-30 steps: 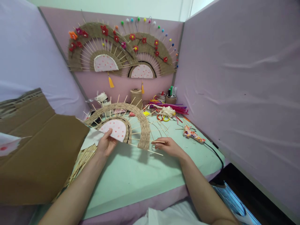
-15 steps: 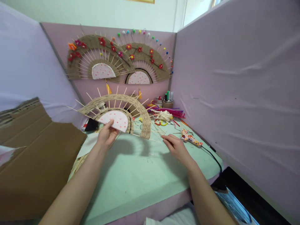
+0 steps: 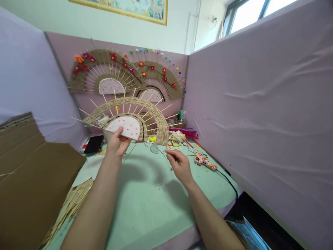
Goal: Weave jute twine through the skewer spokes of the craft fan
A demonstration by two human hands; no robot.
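A half-round woven fan point(image 3: 161, 123) is held up over the table, its thin wooden sticks poking out past a band of twisted tan cord. My left hand point(image 3: 119, 143) grips it at the bottom, thumb on the white half-circle point(image 3: 130, 127) with pink dots, fingers behind. Just below the fan's right lower corner, my right hand point(image 3: 180, 166) has thumb and forefinger pinched together. Something thin, perhaps a strand end, shows by its fingers, too fine to make out.
Two finished fans with felt flowers point(image 3: 113, 57) hang on the back panel. A flower-patterned glue gun point(image 3: 204, 160) with a black cable lies at right. Cardboard point(image 3: 33, 187) stands at left by straw-coloured strips point(image 3: 75, 199) and a black phone point(image 3: 94, 144). Pen pots point(image 3: 180, 123) stand behind.
The view has tilted upward, showing more wall. My right hand has come left, closer to the fan's lower corner. My left hand still holds the fan, now tipped slightly differently.
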